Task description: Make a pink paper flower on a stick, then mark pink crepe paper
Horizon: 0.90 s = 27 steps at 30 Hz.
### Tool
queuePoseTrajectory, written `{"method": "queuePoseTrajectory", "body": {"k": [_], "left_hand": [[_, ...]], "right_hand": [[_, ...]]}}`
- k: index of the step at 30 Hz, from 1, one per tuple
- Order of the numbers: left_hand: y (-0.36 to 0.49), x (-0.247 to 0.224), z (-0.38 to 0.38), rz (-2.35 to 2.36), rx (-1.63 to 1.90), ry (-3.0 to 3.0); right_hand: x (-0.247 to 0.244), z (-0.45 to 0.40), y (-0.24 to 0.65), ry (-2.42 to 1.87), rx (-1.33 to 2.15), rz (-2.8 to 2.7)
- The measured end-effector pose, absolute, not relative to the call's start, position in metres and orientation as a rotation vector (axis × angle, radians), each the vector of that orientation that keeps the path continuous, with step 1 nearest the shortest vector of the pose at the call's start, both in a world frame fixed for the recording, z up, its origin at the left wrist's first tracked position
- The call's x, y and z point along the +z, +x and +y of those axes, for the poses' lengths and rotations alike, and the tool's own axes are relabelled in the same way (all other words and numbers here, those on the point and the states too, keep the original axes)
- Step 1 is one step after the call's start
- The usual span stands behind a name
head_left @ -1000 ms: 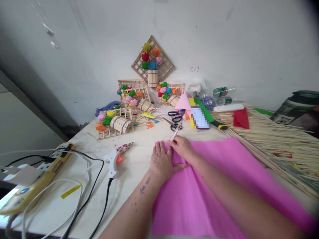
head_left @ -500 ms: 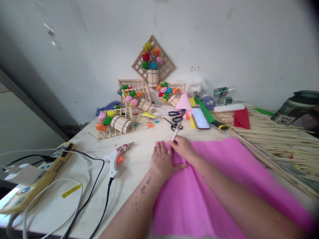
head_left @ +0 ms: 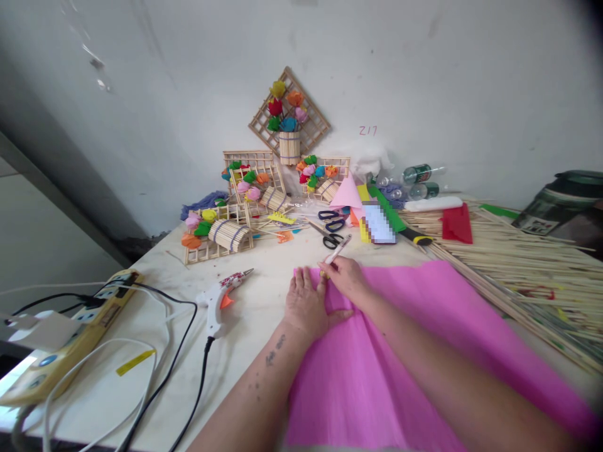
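A large magenta sheet (head_left: 424, 314) lies over the front right of the table. My left hand (head_left: 308, 307) rests flat on its upper left corner, fingers pointing away and thumb stretched to the right. Just right of it, my right hand (head_left: 346, 276) is closed around a pale pen (head_left: 338, 250), whose upper end leans to the right. A small yellow spot shows under the right fingertips, beside the left index finger; what it is I cannot make out. The pen's tip is hidden by the fingers.
On the left are a glue gun (head_left: 217, 304), cables and a power strip (head_left: 101, 320). Scissors (head_left: 330, 232), a phone (head_left: 379, 223) and stick frames with paper flowers (head_left: 228, 233) stand or lie behind. Many thin sticks (head_left: 509, 251) cover the right.
The upper end of the pen has tipped to the right, and my right fingers have shifted slightly. The yellow spot now shows beneath them. My left hand has stayed in place.
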<state>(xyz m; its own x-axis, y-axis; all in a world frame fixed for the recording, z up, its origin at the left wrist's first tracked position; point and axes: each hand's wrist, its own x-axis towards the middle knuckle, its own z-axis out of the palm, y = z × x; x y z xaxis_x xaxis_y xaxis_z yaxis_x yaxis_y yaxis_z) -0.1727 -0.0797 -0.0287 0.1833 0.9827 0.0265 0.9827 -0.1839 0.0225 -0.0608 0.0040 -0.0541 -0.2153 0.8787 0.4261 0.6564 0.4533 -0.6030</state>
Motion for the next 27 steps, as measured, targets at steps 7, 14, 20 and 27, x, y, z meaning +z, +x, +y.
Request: {"method": "queuePoseTrajectory", "body": {"k": [7, 14, 20, 27], "left_hand": [[-0.1727, -0.0312, -0.0794, 2.033, 0.063, 2.431], [-0.1726, -0.0304, -0.0795, 2.027, 0.049, 2.406], [-0.1729, -0.0302, -0.0790, 2.017, 0.039, 2.397], [-0.1722, -0.0279, -0.0799, 2.004, 0.074, 2.382]], "right_hand": [[-0.0518, 0.0039, -0.0613, -1.280, 0.405, -1.949], [-0.0499, 0.0046, -0.0617, -1.307, 0.409, -1.961], [-0.0515, 0.0064, -0.0615, -1.293, 0.386, -1.974], [-0.0561, 0.0085, -0.0608, -1.253, 0.387, -1.954]]}}
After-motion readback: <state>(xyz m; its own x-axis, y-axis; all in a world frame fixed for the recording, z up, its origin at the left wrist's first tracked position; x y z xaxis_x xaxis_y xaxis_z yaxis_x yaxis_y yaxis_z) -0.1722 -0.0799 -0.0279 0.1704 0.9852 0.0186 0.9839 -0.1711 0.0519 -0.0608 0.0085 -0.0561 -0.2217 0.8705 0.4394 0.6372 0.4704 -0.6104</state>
